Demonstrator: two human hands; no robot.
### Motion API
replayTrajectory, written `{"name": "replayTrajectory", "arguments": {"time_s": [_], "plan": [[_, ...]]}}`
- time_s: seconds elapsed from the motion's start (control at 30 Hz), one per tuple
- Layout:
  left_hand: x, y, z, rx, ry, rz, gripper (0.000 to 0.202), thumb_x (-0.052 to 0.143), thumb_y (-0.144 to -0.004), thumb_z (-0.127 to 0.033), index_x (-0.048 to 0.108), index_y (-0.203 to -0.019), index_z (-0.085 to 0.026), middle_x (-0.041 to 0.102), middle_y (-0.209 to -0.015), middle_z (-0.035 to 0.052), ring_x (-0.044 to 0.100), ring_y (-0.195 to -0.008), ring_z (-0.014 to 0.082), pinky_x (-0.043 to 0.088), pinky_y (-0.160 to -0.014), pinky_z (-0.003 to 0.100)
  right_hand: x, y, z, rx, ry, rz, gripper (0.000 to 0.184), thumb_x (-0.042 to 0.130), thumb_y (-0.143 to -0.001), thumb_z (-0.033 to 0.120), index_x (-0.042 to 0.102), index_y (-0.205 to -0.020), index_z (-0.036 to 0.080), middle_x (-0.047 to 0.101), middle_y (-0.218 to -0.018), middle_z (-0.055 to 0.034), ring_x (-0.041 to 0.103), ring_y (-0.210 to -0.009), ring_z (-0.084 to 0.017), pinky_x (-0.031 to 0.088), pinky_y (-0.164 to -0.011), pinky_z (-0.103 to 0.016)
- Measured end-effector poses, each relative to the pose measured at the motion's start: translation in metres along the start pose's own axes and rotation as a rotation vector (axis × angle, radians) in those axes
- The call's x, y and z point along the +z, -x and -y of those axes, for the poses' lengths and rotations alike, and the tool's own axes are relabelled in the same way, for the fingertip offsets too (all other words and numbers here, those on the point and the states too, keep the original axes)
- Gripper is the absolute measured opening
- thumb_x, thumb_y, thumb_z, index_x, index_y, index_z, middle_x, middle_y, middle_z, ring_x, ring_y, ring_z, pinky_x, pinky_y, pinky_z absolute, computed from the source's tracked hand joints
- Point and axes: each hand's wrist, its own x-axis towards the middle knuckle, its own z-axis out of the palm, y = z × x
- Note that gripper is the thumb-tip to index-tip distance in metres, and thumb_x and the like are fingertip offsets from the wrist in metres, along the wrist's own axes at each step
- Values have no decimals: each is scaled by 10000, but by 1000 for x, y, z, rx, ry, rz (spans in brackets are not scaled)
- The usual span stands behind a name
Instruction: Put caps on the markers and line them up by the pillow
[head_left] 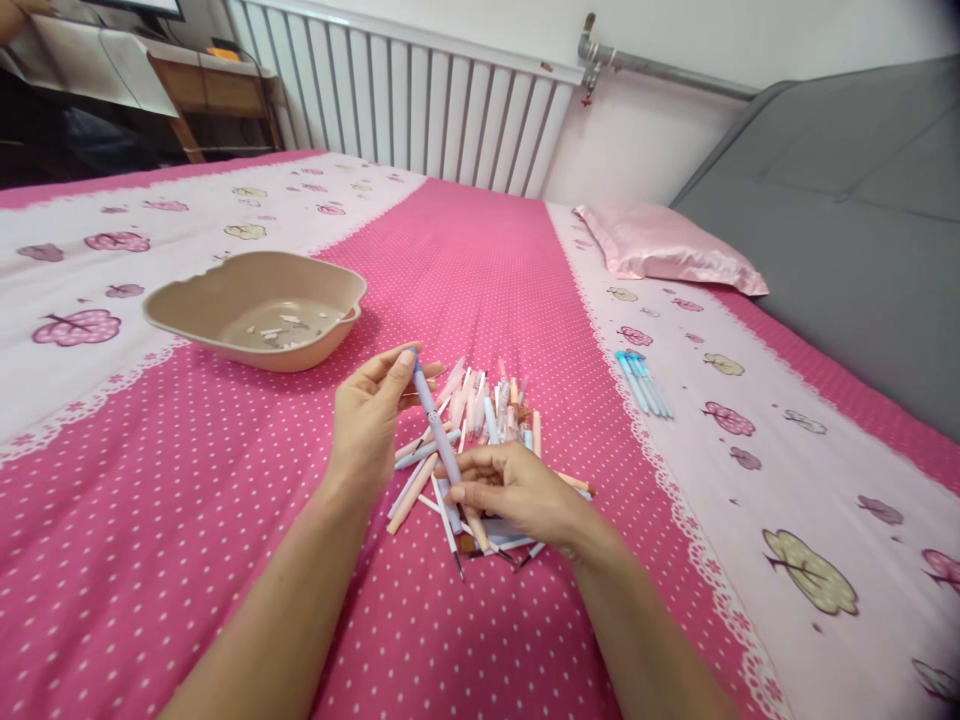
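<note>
A lavender pen (433, 418) with a blue end is held slantwise between my two hands. My left hand (375, 400) pinches its upper, blue end between thumb and fingers. Lower down, my right hand (514, 490) is closed around the pen's other end. Beneath and behind the hands lies a loose pile of pens (472, 400) in pink, peach, white and pale blue, some with thin dark tips. My right hand hides part of this pile.
A beige plastic basin (300, 270) with small white pieces inside stands at the left. Several blue pens (645, 384) lie side by side at the right. The pink dotted bedspread (480, 250) reaches a radiator (420, 90); a pink pillow (667, 245) rests by the grey headboard (840, 200).
</note>
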Motion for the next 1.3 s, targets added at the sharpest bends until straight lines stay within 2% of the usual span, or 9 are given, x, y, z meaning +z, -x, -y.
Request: {"name": "replayTrajectory", "arguments": {"time_s": [0.13, 0.33, 0.57, 0.77, 0.93, 1.1, 1.3], "plan": [[0, 0, 0, -18, 20, 42, 383, 674, -723, -434, 652, -982, -152, 717, -776, 60, 665, -721, 159, 495, -663, 256, -3, 0, 0, -27, -2, 12, 160, 633, -766, 312, 643, -810, 158, 565, -522, 52, 532, -408, -73, 405, -449, -191], [1, 2, 1, -112, -4, 105, 327, 657, -726, -456, 663, -790, -135, 721, -775, 88, 656, -712, 171, 482, -615, 246, -3, 2, 4, -75, -26, -40, 289, 661, -739, 368, 672, -943, 164, 602, -619, 27, 544, -457, -81, 428, -463, -207], [1, 4, 2, -145, -96, 166, 335, 716, -692, -352, 677, -924, -114, 712, -786, 73, 590, -622, 112, 482, -604, 222, -4, -1, 2, -63, 4, -106, 364, 708, -685, 419, 685, -919, 141, 617, -658, 0, 558, -540, -95, 443, -547, -227], [0, 3, 3, -142, -106, 135, 321, 722, -686, -325, 675, -918, -108, 707, -776, 65, 584, -623, 97, 475, -602, 201, -2, -2, 1, -77, 30, -118, 316, 680, -725, 391, 658, -921, 143, 593, -649, 11, 543, -540, -94, 432, -540, -228], [1, 3, 3, -143, -90, 80, 311, 748, -652, -318, 668, -869, -111, 703, -727, 54, 600, -634, 99, 471, -601, 184, -1, -1, 0, -77, 63, -232, 294, 681, -724, 241, 567, -988, 175, 649, -710, 7, 621, -608, -123, 484, -572, -238], [2, 3, 2, -146, -97, 39, 356, 770, -616, -333, 663, -870, -108, 703, -725, 61, 608, -637, 113, 467, -589, 192, -1, -3, -3, -89, 88, -293, 215, 684, -703, 192, 539, -861, 182, 653, -698, 12, 632, -589, -123, 491, -528, -220], [2, 4, 2, -141, -113, 56, 326, 760, -630, -341, 670, -843, -110, 704, -731, 67, 603, -625, 111, 470, -590, 196, 1, -5, -2, -66, 33, -329, 178, 691, -675, 209, 569, -797, 163, 629, -673, 3, 610, -533, -127, 488, -465, -230]]}}
